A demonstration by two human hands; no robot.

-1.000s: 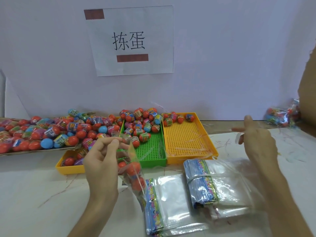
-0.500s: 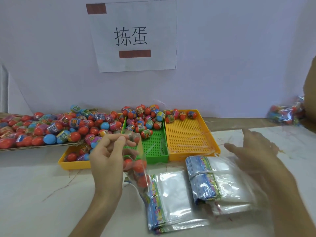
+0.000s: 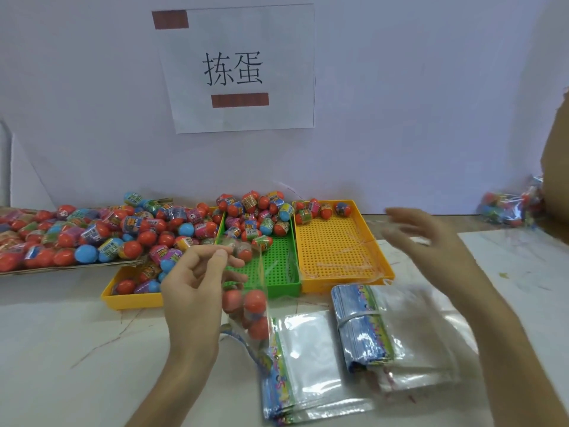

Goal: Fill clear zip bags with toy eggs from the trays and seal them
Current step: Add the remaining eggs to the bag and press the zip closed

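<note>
Your left hand [image 3: 194, 291] has its fingers pinching the top edge of a clear zip bag [image 3: 251, 318], which hangs just below them holding red toy eggs [image 3: 255, 300]. Beyond those fingers sits a green tray [image 3: 278, 272] of eggs, and above it a wall sign [image 3: 237, 69] reads "拣蛋". Your right hand [image 3: 431, 238] hovers blurred, fingers spread, holding nothing.

A pale lavender wall [image 3: 415, 103] rose behind the worktop's [image 3: 61, 349] far edge, evenly lit. A white paper sheet [image 3: 277, 41] with black characters and two brown tape strips [image 3: 170, 19] hung on it. The worktop was whitish, with thin reddish veins.
</note>
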